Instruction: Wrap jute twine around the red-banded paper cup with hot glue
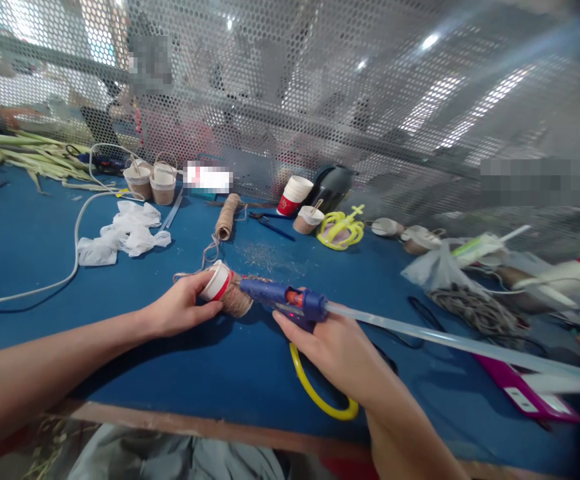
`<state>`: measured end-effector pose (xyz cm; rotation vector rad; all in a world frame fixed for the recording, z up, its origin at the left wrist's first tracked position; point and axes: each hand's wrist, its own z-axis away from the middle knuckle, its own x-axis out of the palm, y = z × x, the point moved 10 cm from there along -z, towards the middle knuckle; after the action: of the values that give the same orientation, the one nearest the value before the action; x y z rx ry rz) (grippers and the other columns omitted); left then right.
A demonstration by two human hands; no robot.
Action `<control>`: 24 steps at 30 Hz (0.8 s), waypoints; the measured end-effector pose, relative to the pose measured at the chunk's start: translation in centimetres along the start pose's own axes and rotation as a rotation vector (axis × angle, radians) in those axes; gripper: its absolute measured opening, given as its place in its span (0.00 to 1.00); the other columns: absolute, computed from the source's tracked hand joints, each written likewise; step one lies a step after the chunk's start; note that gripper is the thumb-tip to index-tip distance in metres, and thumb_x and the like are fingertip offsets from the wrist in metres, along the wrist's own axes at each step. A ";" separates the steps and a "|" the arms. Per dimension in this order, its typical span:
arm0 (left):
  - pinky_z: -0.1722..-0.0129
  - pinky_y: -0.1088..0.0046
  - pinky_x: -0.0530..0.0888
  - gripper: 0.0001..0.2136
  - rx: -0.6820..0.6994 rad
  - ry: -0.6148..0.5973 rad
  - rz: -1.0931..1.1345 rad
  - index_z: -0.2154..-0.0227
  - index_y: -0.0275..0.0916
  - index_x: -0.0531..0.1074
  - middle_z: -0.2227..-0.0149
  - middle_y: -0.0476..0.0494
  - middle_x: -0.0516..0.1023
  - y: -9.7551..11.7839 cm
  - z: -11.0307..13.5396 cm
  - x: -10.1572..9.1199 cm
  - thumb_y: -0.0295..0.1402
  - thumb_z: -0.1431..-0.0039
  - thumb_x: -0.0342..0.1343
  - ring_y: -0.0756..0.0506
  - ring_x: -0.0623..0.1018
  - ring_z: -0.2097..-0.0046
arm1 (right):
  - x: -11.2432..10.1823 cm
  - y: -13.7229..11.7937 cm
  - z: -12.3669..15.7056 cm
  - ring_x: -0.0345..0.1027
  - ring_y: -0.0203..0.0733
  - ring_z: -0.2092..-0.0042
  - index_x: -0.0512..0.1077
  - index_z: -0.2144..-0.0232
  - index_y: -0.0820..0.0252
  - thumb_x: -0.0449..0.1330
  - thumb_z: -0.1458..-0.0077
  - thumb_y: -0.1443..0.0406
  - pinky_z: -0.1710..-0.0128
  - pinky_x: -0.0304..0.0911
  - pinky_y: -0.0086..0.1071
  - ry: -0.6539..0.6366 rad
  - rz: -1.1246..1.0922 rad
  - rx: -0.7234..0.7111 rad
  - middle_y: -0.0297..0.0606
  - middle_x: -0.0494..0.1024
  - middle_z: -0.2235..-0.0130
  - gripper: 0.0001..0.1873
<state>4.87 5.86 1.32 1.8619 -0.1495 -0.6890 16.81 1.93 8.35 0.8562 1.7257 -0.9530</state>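
Observation:
My left hand point(185, 303) is closed around a paper cup point(217, 283), which is tipped on its side above the table. Brown twine is wound round its lower part, while the white and red rim stays bare. From the cup a loose strand runs back to a roll of twine point(227, 217). In my right hand point(337, 343) is a blue glue gun point(280, 300), its nozzle at the wound twine; whether it touches cannot be made out. A long clear glue stick point(410, 328) sticks out of the gun's back. Beneath my right wrist lies a yellow curved handle point(303, 380).
Twine-wrapped cups point(163, 183), pliers point(275, 223), stacked paper cups point(295, 195) and a yellow crown-shaped frame point(341, 231) stand or lie toward the perforated metal screen point(270, 100). White plastic point(130, 233) and a cable point(76, 247) lie left; grey cord point(475, 310) and a magenta power strip point(520, 393) lie right.

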 end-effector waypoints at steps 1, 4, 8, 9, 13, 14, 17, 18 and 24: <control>0.59 0.70 0.69 0.15 0.001 0.003 -0.003 0.56 0.33 0.65 0.59 0.41 0.73 0.0 0.0 0.0 0.28 0.48 0.50 0.45 0.73 0.60 | -0.1 -0.1 0.0 0.69 0.43 0.70 0.72 0.71 0.61 0.51 0.48 0.65 0.68 0.65 0.34 0.001 -0.007 -0.001 0.40 0.75 0.72 0.10; 0.60 0.70 0.70 0.14 -0.006 0.008 -0.006 0.58 0.33 0.66 0.61 0.41 0.74 0.0 0.0 -0.1 0.29 0.49 0.51 0.45 0.73 0.61 | -0.2 -0.1 0.0 0.69 0.43 0.69 0.72 0.71 0.59 0.51 0.48 0.65 0.67 0.65 0.34 0.010 -0.039 0.004 0.39 0.76 0.72 0.09; 0.60 0.70 0.70 0.14 -0.025 0.005 0.031 0.59 0.33 0.66 0.62 0.42 0.74 -0.1 0.1 0.0 0.31 0.49 0.52 0.46 0.73 0.61 | 0.0 -0.1 0.2 0.70 0.43 0.67 0.71 0.66 0.58 0.51 0.47 0.65 0.66 0.65 0.34 0.005 -0.128 0.004 0.39 0.76 0.68 0.10; 0.60 0.70 0.70 0.14 -0.029 0.003 0.044 0.59 0.33 0.65 0.62 0.43 0.74 -0.2 0.1 0.1 0.31 0.49 0.52 0.46 0.73 0.61 | 0.1 -0.1 0.2 0.70 0.42 0.67 0.71 0.65 0.58 0.51 0.47 0.65 0.66 0.65 0.33 0.003 -0.145 0.004 0.38 0.76 0.68 0.10; 0.63 0.72 0.71 0.13 -0.058 0.016 0.037 0.61 0.33 0.66 0.66 0.44 0.74 -0.5 0.1 0.0 0.35 0.49 0.53 0.47 0.73 0.65 | 0.2 0.1 0.3 0.70 0.41 0.68 0.71 0.66 0.58 0.52 0.48 0.65 0.67 0.66 0.33 -0.004 -0.150 0.015 0.38 0.76 0.69 0.09; 0.65 0.72 0.71 0.13 -0.064 0.023 0.025 0.62 0.33 0.66 0.67 0.45 0.74 -0.5 0.1 -0.1 0.35 0.49 0.54 0.48 0.73 0.66 | 0.2 0.1 0.3 0.70 0.41 0.68 0.71 0.67 0.58 0.52 0.48 0.65 0.67 0.66 0.33 -0.004 -0.139 0.019 0.38 0.76 0.69 0.09; 0.67 0.74 0.70 0.12 -0.074 0.033 0.007 0.65 0.33 0.66 0.69 0.46 0.73 -0.5 0.0 -0.2 0.36 0.50 0.54 0.49 0.72 0.69 | 0.4 0.6 0.3 0.70 0.41 0.71 0.72 0.70 0.59 0.52 0.48 0.65 0.69 0.66 0.33 -0.021 -0.099 0.051 0.38 0.76 0.73 0.09; 0.67 0.74 0.70 0.12 -0.076 0.031 0.008 0.65 0.33 0.66 0.69 0.46 0.73 -0.4 0.0 -0.3 0.35 0.50 0.54 0.49 0.72 0.69 | 0.4 0.8 0.2 0.70 0.41 0.71 0.71 0.71 0.60 0.51 0.48 0.65 0.69 0.66 0.33 -0.030 -0.088 0.065 0.38 0.76 0.74 0.09; 0.65 0.74 0.71 0.13 -0.046 0.018 -0.021 0.61 0.34 0.66 0.66 0.45 0.74 -0.1 0.1 -0.2 0.34 0.49 0.54 0.48 0.73 0.66 | 0.7 1.2 0.1 0.70 0.43 0.68 0.71 0.70 0.61 0.50 0.47 0.64 0.66 0.64 0.34 -0.046 -0.106 0.076 0.39 0.77 0.71 0.11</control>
<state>4.62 5.91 1.29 1.8277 -0.1020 -0.6839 17.66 2.48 7.46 0.7921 1.7184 -1.1069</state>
